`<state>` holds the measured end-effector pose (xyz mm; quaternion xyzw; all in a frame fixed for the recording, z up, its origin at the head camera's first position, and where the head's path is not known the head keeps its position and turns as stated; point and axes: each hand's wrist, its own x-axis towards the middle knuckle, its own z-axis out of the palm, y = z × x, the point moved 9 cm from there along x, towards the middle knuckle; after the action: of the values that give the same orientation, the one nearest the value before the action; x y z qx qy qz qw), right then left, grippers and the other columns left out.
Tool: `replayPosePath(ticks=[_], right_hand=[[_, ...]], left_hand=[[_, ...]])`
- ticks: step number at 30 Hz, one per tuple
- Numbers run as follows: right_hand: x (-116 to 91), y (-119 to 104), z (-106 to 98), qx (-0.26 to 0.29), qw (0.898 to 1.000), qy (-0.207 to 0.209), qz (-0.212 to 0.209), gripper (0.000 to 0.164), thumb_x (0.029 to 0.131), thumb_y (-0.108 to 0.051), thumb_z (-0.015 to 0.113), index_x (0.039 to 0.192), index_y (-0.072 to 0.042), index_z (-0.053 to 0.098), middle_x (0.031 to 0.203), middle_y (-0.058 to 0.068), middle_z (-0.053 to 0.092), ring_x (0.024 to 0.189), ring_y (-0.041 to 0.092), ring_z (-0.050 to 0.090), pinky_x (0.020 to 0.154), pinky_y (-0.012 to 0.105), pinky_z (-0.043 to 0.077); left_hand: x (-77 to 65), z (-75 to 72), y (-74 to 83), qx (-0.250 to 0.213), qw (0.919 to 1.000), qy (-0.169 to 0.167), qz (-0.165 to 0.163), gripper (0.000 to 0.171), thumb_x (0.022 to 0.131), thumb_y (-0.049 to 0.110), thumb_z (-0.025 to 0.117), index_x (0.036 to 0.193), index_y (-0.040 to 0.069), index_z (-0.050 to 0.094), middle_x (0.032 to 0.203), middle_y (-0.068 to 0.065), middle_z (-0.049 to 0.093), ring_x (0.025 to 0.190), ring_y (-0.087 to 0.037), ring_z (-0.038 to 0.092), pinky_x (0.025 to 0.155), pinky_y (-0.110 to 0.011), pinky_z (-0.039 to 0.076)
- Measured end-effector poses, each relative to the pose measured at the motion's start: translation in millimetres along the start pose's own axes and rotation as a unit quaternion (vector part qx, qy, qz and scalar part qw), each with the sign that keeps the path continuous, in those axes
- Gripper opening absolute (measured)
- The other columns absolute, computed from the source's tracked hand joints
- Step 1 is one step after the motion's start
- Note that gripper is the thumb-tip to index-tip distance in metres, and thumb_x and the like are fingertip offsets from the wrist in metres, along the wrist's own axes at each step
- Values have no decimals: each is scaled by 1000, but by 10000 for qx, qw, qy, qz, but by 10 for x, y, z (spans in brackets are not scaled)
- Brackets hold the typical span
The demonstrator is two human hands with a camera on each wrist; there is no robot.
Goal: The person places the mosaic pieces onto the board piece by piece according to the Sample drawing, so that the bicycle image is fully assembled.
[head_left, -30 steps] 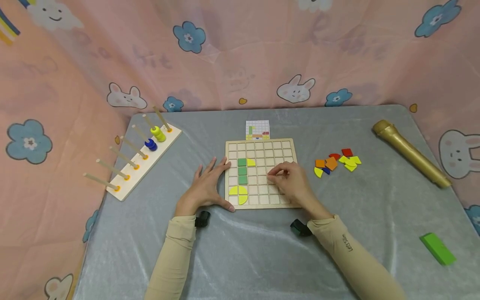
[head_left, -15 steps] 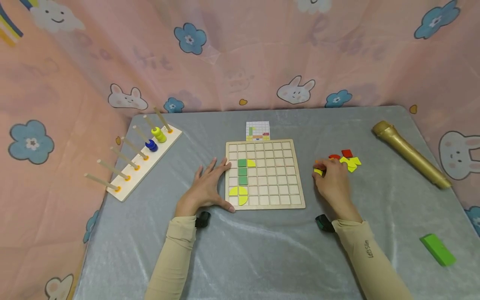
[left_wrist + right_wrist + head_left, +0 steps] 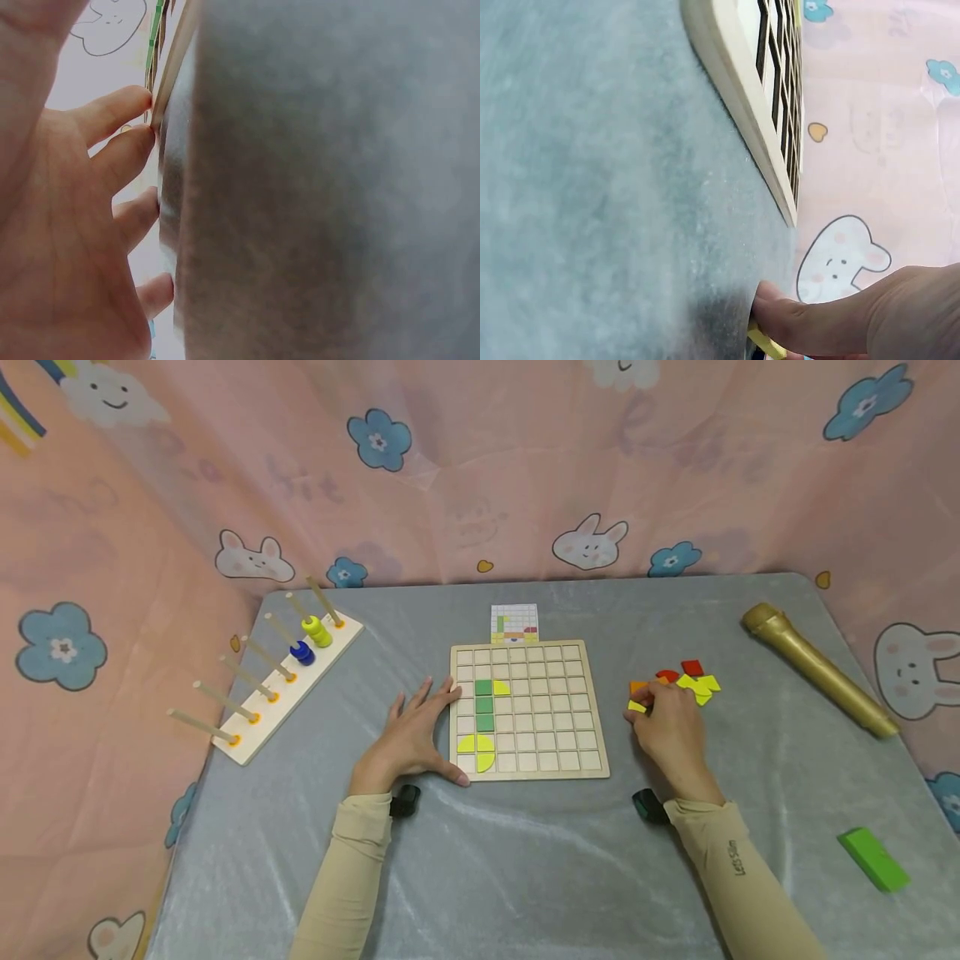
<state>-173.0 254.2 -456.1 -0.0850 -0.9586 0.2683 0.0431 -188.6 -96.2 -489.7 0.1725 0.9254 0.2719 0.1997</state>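
My left hand [image 3: 411,739] lies with fingers spread along the left side of a wooden grid board [image 3: 551,776]. Its index finger and thumb touch the board's edge; in the left wrist view the fingertips [image 3: 139,142] meet the rim. Three green square tiles [image 3: 484,705] stand in a column on the board. One yellow square tile [image 3: 502,688] sits beside the top green one, and three yellow quarter-circle tiles [image 3: 485,762] sit at the lower left. My right hand [image 3: 669,731] pinches a yellow quarter-circle tile [image 3: 637,706] at the loose pile, partly hiding other tiles.
Loose red [image 3: 692,668], yellow and orange tiles lie around the right hand. A pattern card [image 3: 514,622] sits behind the board. A pegged stand [image 3: 277,702] with blue and yellow beads is at left, a gold microphone [image 3: 821,670] and a green block [image 3: 874,859] at right.
My right hand has moved right from above the board to the loose tiles, its fingers now around a yellow tile. My left hand keeps its place at the board's edge.
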Motion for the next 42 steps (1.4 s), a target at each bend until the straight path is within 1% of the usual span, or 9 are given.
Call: replayPosePath(ticks=[5,15,19,22,25,32,36,39,42], right_hand=[[23,-7,5,15,10000,-35,-29,25,87,-4,82,105,8,71,95,24,70,91,39,64,78,52,52],[5,-117,50,-13,9999,-96,-109,18,89,-9,83,98,2,71,85,17,64,77,31,59,63,36,43],[-33,-372,164,749,9955,-147,-558,14,93,-9,81,102,0,75,88,17,68,80,29,59,68,33,44],[-86,-626,303,1486,9835,-510,-899,11,97,-6,77,106,-1,77,93,17,71,82,26,59,69,29,44],[-182,-864,452,1812,9737,-861,-1079,9,97,-6,76,105,-4,80,92,13,72,79,21,56,66,26,42],[-433,-1383,798,1982,9541,-1596,-1581,6,89,-6,84,96,-6,83,82,4,72,73,11,57,65,22,46],[-527,-1613,945,1925,9424,-2037,-1827,5,89,-8,84,93,-6,82,82,1,73,70,7,57,62,21,47],[-563,-1718,1045,1774,9396,-2227,-1902,5,90,-11,84,93,-6,82,83,1,75,68,6,56,61,21,47],[-588,-1775,1126,1570,9431,-2224,-1909,4,91,-13,84,91,-9,83,84,-1,75,72,6,55,64,23,47]], left_hand=[[6,7,-8,16,10000,6,2,145,53,48,107,171,22,27,180,9,9,168,-23,-2,133,-61,-7],[-11,-7,4,-43,10000,32,39,144,53,48,106,171,23,26,179,9,9,168,-23,-2,133,-60,-7],[-18,-13,12,-50,10000,39,43,145,53,48,107,171,23,26,179,9,9,168,-22,-2,133,-60,-7],[-20,-16,10,-50,10000,36,38,145,53,47,107,171,23,26,180,9,9,168,-22,-2,133,-60,-7],[-21,-19,10,-48,10000,40,40,145,52,47,107,171,23,27,180,8,9,168,-23,-2,133,-61,-7],[-9,-23,6,-25,10000,25,8,144,53,50,106,170,23,27,180,8,9,168,-23,-2,133,-61,-7],[-2,-19,11,-6,10000,0,35,144,53,51,106,170,23,27,180,7,9,168,-24,-2,133,-63,-6],[-1,-15,14,2,10000,-12,41,144,53,51,106,170,24,27,180,7,10,168,-25,-1,132,-63,-5],[-13,-19,13,-23,10000,-7,38,143,54,50,106,170,24,28,180,6,10,168,-25,-1,132,-64,-5]])
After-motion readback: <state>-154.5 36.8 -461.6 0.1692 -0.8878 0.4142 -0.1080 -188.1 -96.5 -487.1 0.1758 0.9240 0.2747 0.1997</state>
